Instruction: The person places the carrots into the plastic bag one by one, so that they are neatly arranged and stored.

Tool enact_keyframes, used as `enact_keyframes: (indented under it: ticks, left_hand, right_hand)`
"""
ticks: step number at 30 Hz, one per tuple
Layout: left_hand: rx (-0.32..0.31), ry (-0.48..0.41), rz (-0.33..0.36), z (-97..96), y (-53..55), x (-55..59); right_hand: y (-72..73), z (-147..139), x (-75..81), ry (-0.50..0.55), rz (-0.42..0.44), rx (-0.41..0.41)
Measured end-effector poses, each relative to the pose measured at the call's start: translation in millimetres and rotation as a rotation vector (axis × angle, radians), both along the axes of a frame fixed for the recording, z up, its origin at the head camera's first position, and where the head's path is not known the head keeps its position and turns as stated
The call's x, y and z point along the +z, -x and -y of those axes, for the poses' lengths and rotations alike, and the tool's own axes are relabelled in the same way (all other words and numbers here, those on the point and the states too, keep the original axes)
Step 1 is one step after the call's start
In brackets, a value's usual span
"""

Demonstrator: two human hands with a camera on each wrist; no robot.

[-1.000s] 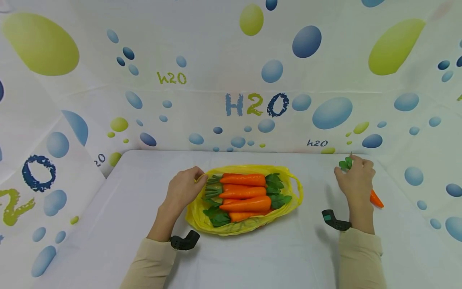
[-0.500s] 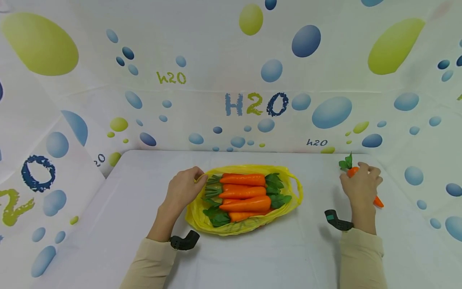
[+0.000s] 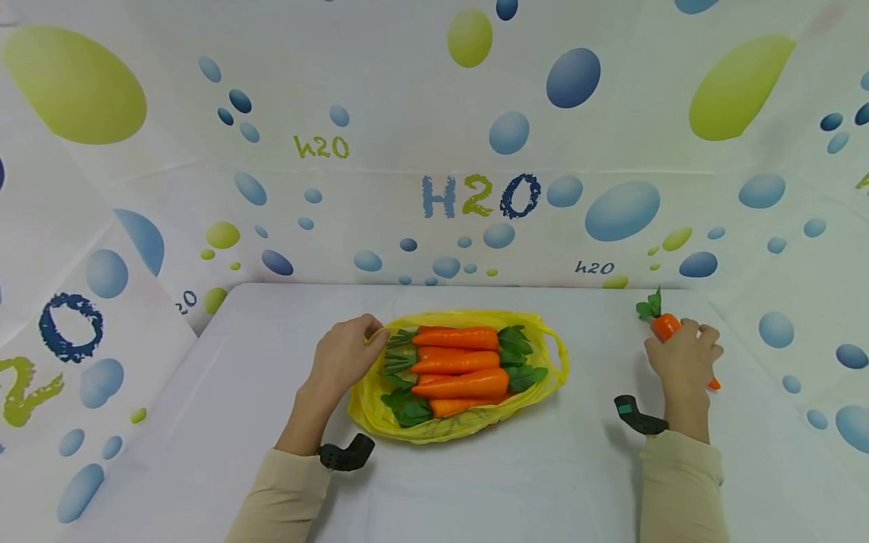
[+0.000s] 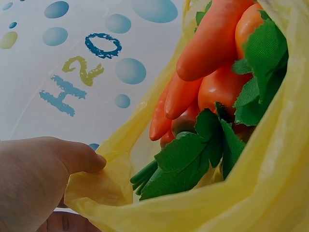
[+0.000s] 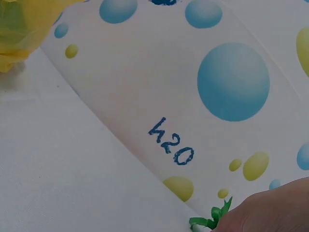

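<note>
A yellow plastic bag [image 3: 376,418] lies at the middle of the table with its mouth wide, and several orange carrots [image 3: 462,383] with green leaves are stacked inside. My left hand [image 3: 345,351] pinches the bag's left rim; in the left wrist view the thumb [image 4: 79,155] presses on the yellow film [image 4: 104,188]. At the far right, a single carrot [image 3: 665,325] lies on the table, its leaves pointing away to the back left. My right hand [image 3: 684,358] is over its middle, thumb on one side and bent fingers on the other, hiding most of its body.
A white cloth covers the table [image 3: 489,490]. Behind it rises a white backdrop [image 3: 400,90] with blue and green drops and H2O lettering. The bag's handle loop [image 3: 562,358] sticks out to the right.
My right hand has slid from the single carrot's leafy end down over its middle, baring its orange top. That carrot has stayed in place. My left hand and the bag have not moved.
</note>
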State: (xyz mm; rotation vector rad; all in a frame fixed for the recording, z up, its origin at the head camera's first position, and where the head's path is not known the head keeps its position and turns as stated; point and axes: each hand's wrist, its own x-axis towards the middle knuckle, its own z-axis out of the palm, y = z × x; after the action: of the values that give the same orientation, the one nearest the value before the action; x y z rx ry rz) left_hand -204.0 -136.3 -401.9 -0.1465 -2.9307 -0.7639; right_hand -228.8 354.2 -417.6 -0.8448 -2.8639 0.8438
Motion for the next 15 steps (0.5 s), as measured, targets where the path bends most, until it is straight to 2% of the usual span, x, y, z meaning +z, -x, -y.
enact_keyframes:
  ticks: [8, 15]
  left_hand:
    - [-0.002, -0.001, -0.014, -0.1, 0.3, -1.1]
    - [-0.004, -0.006, -0.021, 0.5, 0.2, -1.8]
  right_hand:
    - [0.5, -5.7, -4.7, 0.025, 0.064, -0.006]
    - [-2.2, -7.1, -5.5, 0.013, 0.069, 0.017]
